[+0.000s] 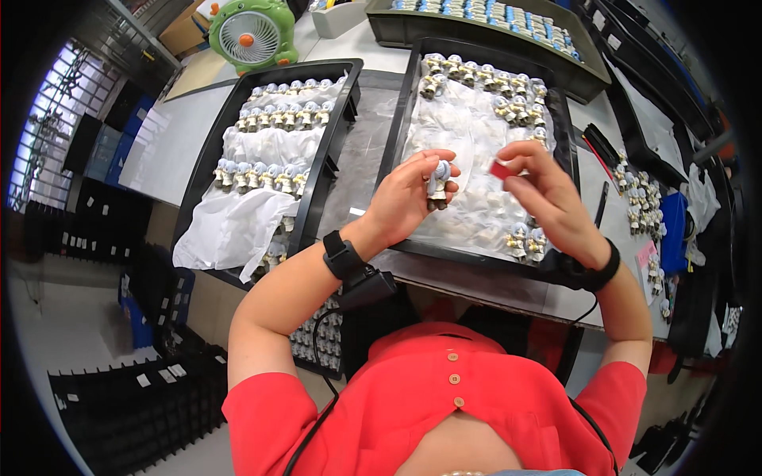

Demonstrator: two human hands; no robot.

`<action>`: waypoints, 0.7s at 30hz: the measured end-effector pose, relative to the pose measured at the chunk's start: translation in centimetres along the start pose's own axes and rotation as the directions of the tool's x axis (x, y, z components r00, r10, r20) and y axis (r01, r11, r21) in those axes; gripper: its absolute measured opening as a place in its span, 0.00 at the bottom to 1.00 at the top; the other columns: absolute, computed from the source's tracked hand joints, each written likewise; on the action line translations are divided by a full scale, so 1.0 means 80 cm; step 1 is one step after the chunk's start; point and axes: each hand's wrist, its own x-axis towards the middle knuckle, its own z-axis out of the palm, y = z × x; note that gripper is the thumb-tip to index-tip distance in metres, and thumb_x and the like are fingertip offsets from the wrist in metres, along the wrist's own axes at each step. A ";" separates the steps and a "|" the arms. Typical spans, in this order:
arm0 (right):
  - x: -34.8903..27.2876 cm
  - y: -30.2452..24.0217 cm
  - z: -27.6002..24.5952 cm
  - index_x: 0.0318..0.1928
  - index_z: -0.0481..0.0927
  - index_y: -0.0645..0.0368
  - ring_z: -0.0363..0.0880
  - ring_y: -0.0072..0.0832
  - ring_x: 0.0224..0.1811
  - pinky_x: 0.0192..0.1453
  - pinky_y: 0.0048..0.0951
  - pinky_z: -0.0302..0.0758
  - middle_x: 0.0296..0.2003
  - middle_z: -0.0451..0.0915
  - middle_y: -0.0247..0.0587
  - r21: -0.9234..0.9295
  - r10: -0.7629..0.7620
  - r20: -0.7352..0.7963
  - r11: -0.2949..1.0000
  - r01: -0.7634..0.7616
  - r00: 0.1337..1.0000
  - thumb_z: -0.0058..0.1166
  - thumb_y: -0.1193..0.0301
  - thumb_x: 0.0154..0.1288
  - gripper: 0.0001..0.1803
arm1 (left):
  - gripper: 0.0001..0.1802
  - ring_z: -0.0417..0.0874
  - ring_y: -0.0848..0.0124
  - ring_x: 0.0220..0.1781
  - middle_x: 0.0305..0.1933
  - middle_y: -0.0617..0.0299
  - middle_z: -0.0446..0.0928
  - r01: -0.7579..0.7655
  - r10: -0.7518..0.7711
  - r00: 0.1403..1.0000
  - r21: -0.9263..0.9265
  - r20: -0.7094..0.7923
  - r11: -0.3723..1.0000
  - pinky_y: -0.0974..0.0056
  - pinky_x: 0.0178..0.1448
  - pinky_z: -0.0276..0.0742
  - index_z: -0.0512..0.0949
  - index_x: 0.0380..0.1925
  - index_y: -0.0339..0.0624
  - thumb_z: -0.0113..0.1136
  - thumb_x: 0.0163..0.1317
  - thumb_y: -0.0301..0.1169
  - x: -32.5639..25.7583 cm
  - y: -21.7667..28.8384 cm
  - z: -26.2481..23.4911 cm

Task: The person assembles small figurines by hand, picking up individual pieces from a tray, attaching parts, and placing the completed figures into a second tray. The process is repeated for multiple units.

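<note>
My left hand (pixel 406 195) holds a small figurine (pixel 439 184) upright, with a pale blue-grey top, a cream body and a dark base. Thumb and fingers are closed around it. To its right, my right hand (pixel 549 194) pinches a small flat red piece (pixel 500 169) between thumb and fingertips, apart from the figurine. Below both hands lies a black tray (pixel 403 127) lined with white sheeting (pixel 452 127). Figurines of the same kind (pixel 478 73) stand in it along the far edge, at the far right and at the near right corner (pixel 525 240).
A second black tray (pixel 349 87) to the left holds rows of figurines between white sheets. Behind stand a green fan (pixel 252 38) and a dark bin (pixel 397 30) of blue and white pieces. Loose figurines (pixel 641 198) and a blue container (pixel 675 230) are at the right.
</note>
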 end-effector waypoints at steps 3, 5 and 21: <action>0.031 0.014 0.028 0.43 0.73 0.60 0.72 0.17 0.30 0.32 0.20 0.69 0.29 0.74 0.35 -0.086 -0.068 0.122 0.993 0.078 0.990 0.54 0.78 0.60 0.10 | 0.17 0.74 0.68 0.47 0.47 0.60 0.72 -0.002 0.002 1.000 -0.042 -0.016 0.999 0.63 0.51 0.69 0.69 0.51 0.41 0.45 0.65 0.37 0.001 -0.003 -0.003; 0.040 0.032 0.041 0.40 0.75 0.60 0.76 0.20 0.32 0.33 0.22 0.72 0.32 0.76 0.36 -0.137 -0.132 0.124 0.979 0.149 0.983 0.57 0.79 0.57 0.10 | 0.17 0.73 0.70 0.48 0.46 0.61 0.72 -0.002 -0.001 0.999 -0.062 -0.049 0.998 0.63 0.51 0.69 0.70 0.50 0.42 0.44 0.65 0.37 0.001 -0.005 -0.001; 0.046 0.055 0.050 0.33 0.80 0.59 0.76 0.28 0.31 0.33 0.26 0.75 0.31 0.73 0.37 -0.336 -0.298 0.210 0.872 0.355 0.931 0.64 0.81 0.48 0.10 | 0.12 0.70 0.75 0.40 0.38 0.65 0.69 0.019 -0.021 1.000 -0.119 -0.019 0.993 0.67 0.44 0.67 0.71 0.44 0.43 0.43 0.64 0.34 0.001 -0.008 -0.002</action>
